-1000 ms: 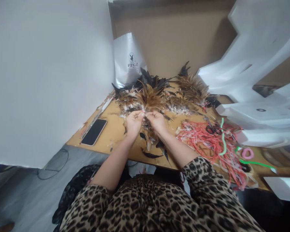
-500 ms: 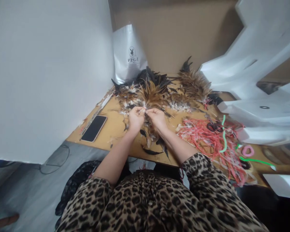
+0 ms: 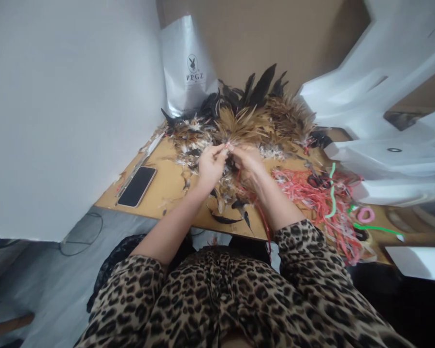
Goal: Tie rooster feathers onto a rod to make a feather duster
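Note:
Both hands meet over a wooden table (image 3: 170, 186), fingertips pinched together on a bunch of brown and black feathers (image 3: 244, 123). My left hand (image 3: 210, 166) pinches the feather stems from the left. Pressed against it from the right, my right hand (image 3: 249, 164) grips the same bunch, and a red string (image 3: 264, 220) hangs down along that forearm. More loose feathers (image 3: 192, 140) lie spread on the table behind and under the hands.
A black phone (image 3: 137, 186) lies at the table's left. A tangle of red and white strings (image 3: 313, 195), green cords and a pink ring (image 3: 365, 214) sits to the right. A silver bag (image 3: 188, 67) stands at the back. White foam pieces (image 3: 380, 111) crowd the right.
Both hands have lifted the feather bunch up and slightly right, so the dark feathers now stand taller. A red string now trails down by my right forearm.

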A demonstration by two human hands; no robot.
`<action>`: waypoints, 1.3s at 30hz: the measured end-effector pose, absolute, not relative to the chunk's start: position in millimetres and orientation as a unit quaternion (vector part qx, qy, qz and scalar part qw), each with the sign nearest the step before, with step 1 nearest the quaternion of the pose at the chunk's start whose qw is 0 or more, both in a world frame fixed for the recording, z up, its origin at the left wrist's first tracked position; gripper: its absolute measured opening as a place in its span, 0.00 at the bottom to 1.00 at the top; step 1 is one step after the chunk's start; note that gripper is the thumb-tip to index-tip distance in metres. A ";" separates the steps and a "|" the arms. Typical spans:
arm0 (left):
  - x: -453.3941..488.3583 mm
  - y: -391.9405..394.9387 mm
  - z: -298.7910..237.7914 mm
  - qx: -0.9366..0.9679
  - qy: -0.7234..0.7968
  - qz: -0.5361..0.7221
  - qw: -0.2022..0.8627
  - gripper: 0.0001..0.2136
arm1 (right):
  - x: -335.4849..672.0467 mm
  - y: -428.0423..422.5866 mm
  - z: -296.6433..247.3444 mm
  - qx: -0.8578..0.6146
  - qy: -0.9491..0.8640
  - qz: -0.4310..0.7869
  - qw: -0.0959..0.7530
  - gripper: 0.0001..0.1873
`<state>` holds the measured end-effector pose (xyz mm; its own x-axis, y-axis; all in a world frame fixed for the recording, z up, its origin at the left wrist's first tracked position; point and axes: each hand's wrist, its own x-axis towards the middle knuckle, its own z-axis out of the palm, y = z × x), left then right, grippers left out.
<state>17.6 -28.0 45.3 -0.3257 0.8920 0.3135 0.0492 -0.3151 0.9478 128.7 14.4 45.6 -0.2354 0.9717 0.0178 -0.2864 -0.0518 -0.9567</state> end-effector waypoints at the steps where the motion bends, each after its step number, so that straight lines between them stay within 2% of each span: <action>1: 17.6 -27.8 50.9 0.443 0.478 0.647 0.396 0.09 | 131.9 15.1 48.1 -0.352 -0.480 0.634 0.494 0.27; 3: 17.4 -27.8 61.4 0.378 0.454 0.623 0.512 0.10 | 137.3 15.9 51.9 -0.333 -0.492 0.641 0.486 0.24; 6: 18.3 -29.1 70.3 0.334 0.423 0.597 0.594 0.09 | 141.0 16.3 53.5 -0.325 -0.496 0.642 0.486 0.21; 14: 15.9 -31.5 67.4 0.281 0.409 0.630 0.597 0.04 | 139.3 11.5 57.3 -0.346 -0.510 0.630 0.472 0.21; 22: -36.2 -69.8 104.0 0.217 0.336 0.633 0.663 0.04 | 204.8 -0.6 81.7 -0.354 -0.597 0.593 0.408 0.20; 25: -55.4 -91.5 112.1 0.198 0.303 0.658 0.661 0.05 | 231.1 -14.0 81.7 -0.357 -0.640 0.617 0.288 0.19; 29: -71.8 -111.5 107.3 0.171 0.294 0.675 0.655 0.05 | 234.9 -37.0 57.0 -0.326 -0.665 0.672 -0.003 0.19; 32: -79.5 -119.4 101.8 0.144 0.267 0.680 0.667 0.06 | 214.2 -45.0 25.0 -0.280 -0.680 0.668 -0.110 0.18; 35: -88.0 -128.3 106.3 0.129 0.242 0.698 0.662 0.08 | 184.2 -33.4 -1.8 -0.261 -0.724 0.632 -0.093 0.16; 39: -99.6 -147.2 127.1 0.147 0.270 0.743 0.594 0.09 | 141.8 13.1 -15.0 -0.288 -0.767 0.573 0.021 0.18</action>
